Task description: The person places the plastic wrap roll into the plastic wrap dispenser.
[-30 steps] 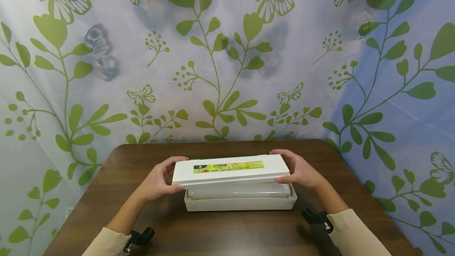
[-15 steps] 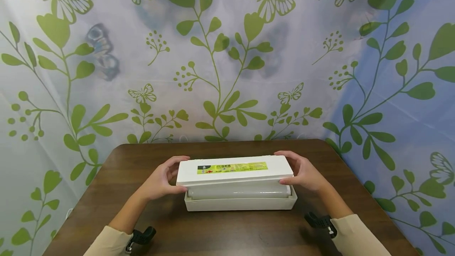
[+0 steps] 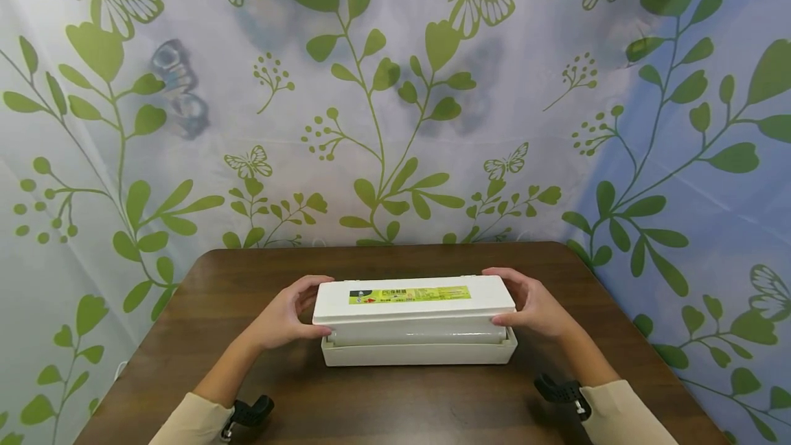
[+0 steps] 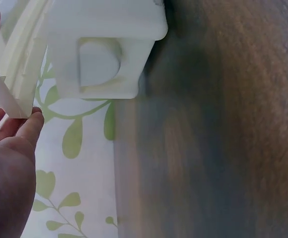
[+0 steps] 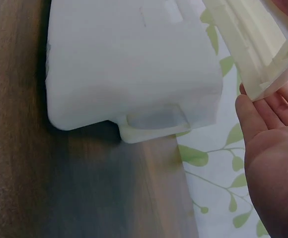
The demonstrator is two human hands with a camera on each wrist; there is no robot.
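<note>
A white plastic lid [image 3: 414, 301] with a green and yellow label hangs over a cling film box [image 3: 417, 356], apart from its base. My left hand [image 3: 285, 314] grips the lid's left end, thumb at the front edge and fingers behind. At the other end my right hand [image 3: 536, 302] holds it the same way. Under the lid a roll of cling film [image 3: 420, 332] lies in the base. In the left wrist view the lid [image 4: 22, 64] tilts away from the box's end wall [image 4: 144, 54]. The right wrist view shows fingertips [image 5: 248, 111] under the lid's corner.
The box stands on a brown wooden table [image 3: 395, 404], near its middle. Behind the table's far edge hangs a curtain [image 3: 395, 122] printed with green leaves and butterflies. Black straps [image 3: 250, 412] sit on both wrists.
Both hands have shifted the lid a little to the right and lowered it towards the base. It now lies more level and more nearly in line with the box. The base has stayed put.
</note>
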